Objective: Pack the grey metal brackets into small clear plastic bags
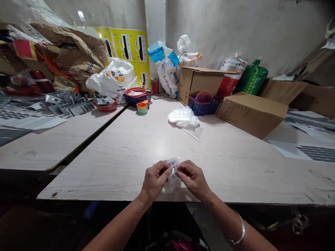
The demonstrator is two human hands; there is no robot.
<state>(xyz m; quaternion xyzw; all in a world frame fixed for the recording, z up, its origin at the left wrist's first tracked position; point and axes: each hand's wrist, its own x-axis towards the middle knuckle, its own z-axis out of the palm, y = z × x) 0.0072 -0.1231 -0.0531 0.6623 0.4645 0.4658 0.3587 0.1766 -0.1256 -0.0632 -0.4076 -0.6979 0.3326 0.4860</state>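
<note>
Near the front edge of the table, a small clear plastic bag [172, 177] is held between my two hands. My left hand [157, 177] pinches its left side with thumb and fingers. On the other side my right hand [193, 177] is closed with fingertips pinched at the bag's edge. Something greyish shows through the plastic, too small and covered to name. Farther back lies a stack of clear plastic bags [184, 117], with a single flat one [194, 134] sticking out in front.
A tape roll in an orange dispenser [142, 107] stands at the back left, near a red basket [135, 92]. Right of the bag stack are a blue basket [201, 107] and an open cardboard box [251, 111]. Grey metal brackets [70, 104] are heaped on the left table, beyond a gap.
</note>
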